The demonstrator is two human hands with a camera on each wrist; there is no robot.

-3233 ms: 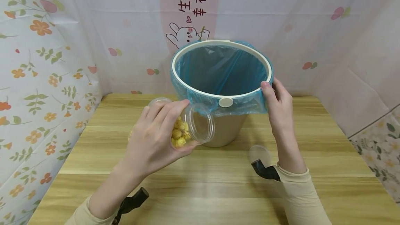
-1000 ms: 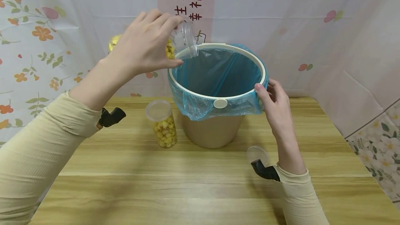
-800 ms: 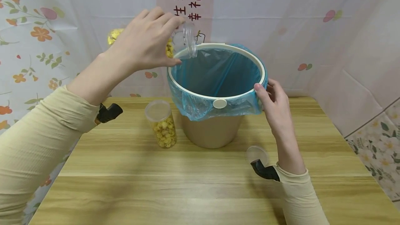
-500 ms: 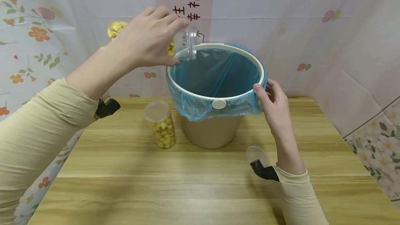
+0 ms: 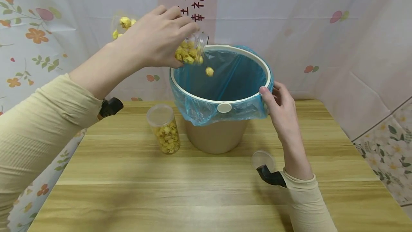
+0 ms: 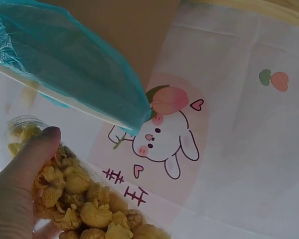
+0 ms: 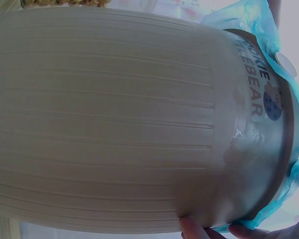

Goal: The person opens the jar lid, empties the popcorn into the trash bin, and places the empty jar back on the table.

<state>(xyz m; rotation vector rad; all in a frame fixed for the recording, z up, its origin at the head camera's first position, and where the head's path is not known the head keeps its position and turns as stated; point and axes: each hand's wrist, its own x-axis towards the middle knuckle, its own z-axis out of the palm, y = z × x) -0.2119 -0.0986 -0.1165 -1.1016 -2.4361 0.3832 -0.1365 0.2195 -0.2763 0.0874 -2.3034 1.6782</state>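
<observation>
My left hand (image 5: 161, 38) grips a clear plastic jar of yellow popcorn (image 5: 188, 52), tilted mouth-down over the left rim of a beige trash can (image 5: 214, 139). One popcorn piece (image 5: 209, 71) hangs in mid-air below the mouth. Behind the hand, more popcorn shows at the jar's base. In the left wrist view my thumb lies along the jar (image 6: 94, 209), packed with popcorn. A blue bag (image 5: 196, 108) lines the can, folded over its white ring. My right hand (image 5: 283, 110) holds the can's right edge, thumb on the rim; fingertips (image 7: 192, 228) touch its outer wall in the right wrist view.
A second, lidded jar of popcorn (image 5: 167, 137) stands upright left of the can. A loose clear lid (image 5: 263, 160) lies on the wooden table (image 5: 199, 196) near my right wrist. A patterned cloth (image 5: 267, 17) hangs behind.
My left hand lifted the jar from in front of the can to above its rim, then tipped it further. Popcorn slid to the mouth and one piece fell out. The right hand stays put.
</observation>
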